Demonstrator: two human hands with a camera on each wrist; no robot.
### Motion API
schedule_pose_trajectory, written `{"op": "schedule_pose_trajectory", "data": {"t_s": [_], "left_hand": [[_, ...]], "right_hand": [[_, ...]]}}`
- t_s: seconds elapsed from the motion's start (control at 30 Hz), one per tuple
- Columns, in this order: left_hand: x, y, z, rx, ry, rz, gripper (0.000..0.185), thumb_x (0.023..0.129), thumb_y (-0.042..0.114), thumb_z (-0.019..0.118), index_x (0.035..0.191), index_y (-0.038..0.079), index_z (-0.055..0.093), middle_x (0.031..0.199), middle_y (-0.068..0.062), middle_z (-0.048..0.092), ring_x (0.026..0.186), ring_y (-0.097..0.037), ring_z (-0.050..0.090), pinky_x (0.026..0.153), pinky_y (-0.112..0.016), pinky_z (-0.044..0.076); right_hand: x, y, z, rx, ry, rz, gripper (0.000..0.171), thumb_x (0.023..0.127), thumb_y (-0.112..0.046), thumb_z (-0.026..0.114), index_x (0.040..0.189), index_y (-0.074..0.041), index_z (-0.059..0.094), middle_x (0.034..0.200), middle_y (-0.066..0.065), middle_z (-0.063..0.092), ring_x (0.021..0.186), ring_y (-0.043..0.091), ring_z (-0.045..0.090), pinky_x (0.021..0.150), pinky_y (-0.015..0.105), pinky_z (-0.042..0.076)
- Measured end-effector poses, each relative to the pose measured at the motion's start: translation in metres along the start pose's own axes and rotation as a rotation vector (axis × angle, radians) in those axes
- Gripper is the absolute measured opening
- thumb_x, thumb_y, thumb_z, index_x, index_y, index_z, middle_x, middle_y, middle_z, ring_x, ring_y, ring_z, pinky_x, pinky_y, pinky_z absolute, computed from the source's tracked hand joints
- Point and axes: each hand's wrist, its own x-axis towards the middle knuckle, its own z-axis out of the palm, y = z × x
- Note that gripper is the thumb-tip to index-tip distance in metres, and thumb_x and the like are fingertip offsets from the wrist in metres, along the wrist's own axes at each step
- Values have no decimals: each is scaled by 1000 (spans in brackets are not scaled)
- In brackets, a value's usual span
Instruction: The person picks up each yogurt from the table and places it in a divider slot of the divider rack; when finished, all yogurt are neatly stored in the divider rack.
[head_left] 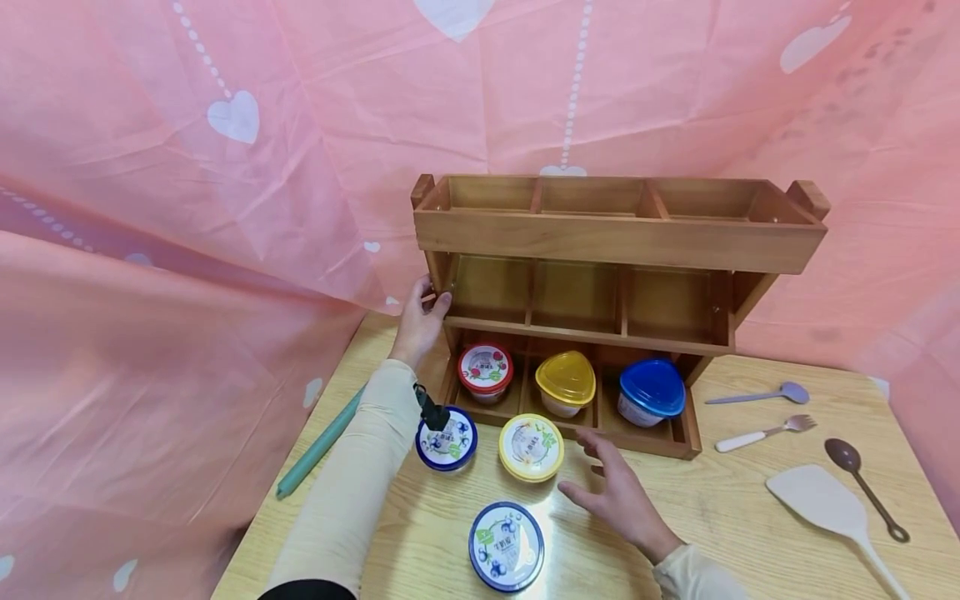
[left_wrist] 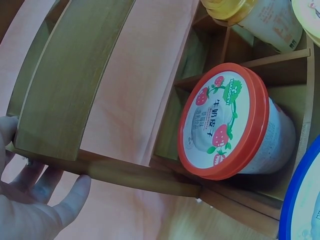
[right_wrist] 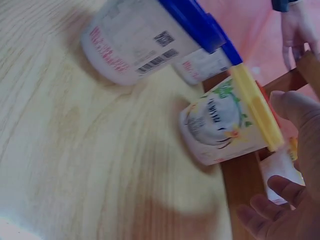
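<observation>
My left hand (head_left: 422, 323) grips the left side of a three-tier wooden shelf (head_left: 615, 237), its fingers round the side frame in the left wrist view. In the bottom tier sit a red-lidded tub (head_left: 486, 369) with strawberries on its lid, a yellow-lidded tub (head_left: 566, 382) and a blue-lidded tub (head_left: 652, 390), one per compartment. My right hand (head_left: 617, 498) is held with fingers spread, just right of a round yellow-lidded tub (head_left: 531, 447) on the table. Two round blue-lidded tubs, one at the left (head_left: 447, 442) and one nearer (head_left: 506, 547), stand beside it.
On the table's right lie a purple spoon (head_left: 761, 394), a white-handled fork (head_left: 765, 433), a brown spoon (head_left: 862, 483) and a white spatula (head_left: 821, 504). A green stick-like roll (head_left: 318, 450) lies along the left edge. A pink curtain (head_left: 300, 150) hangs behind the shelf.
</observation>
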Motion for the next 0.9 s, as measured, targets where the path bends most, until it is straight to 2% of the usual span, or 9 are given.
{"op": "schedule_pose_trajectory", "data": {"t_s": [0.27, 0.53, 0.67, 0.9], "left_hand": [[-1, 1, 0, 0, 3, 0, 46, 102, 15, 53, 145, 8, 39, 145, -16, 45, 132, -31, 48, 111, -43, 41], [-1, 1, 1, -4, 3, -6, 46, 102, 16, 53, 145, 9, 40, 145, -15, 46, 132, -31, 48, 111, -43, 42], [0, 0, 0, 4, -5, -16, 46, 102, 19, 53, 146, 12, 39, 146, -13, 45, 133, -30, 47, 111, -43, 42], [0, -1, 0, 8, -3, -15, 46, 102, 20, 53, 146, 13, 39, 147, -12, 44, 133, -29, 47, 111, -43, 42]], "right_hand": [[8, 10, 16, 124, -70, 54, 92, 77, -21, 85, 150, -3, 30, 141, 22, 47, 127, 39, 50, 102, 52, 47], [20, 8, 27, 141, -140, 102, 104, 74, -33, 87, 153, -9, 23, 145, 15, 45, 131, 31, 48, 105, 49, 45], [25, 6, 30, 144, -174, 141, 110, 74, -34, 87, 155, -12, 17, 152, 16, 36, 138, 32, 41, 111, 51, 40], [28, 2, 33, 141, -193, 132, 116, 73, -35, 88, 157, -10, 11, 159, 19, 26, 146, 37, 29, 117, 57, 25]]}}
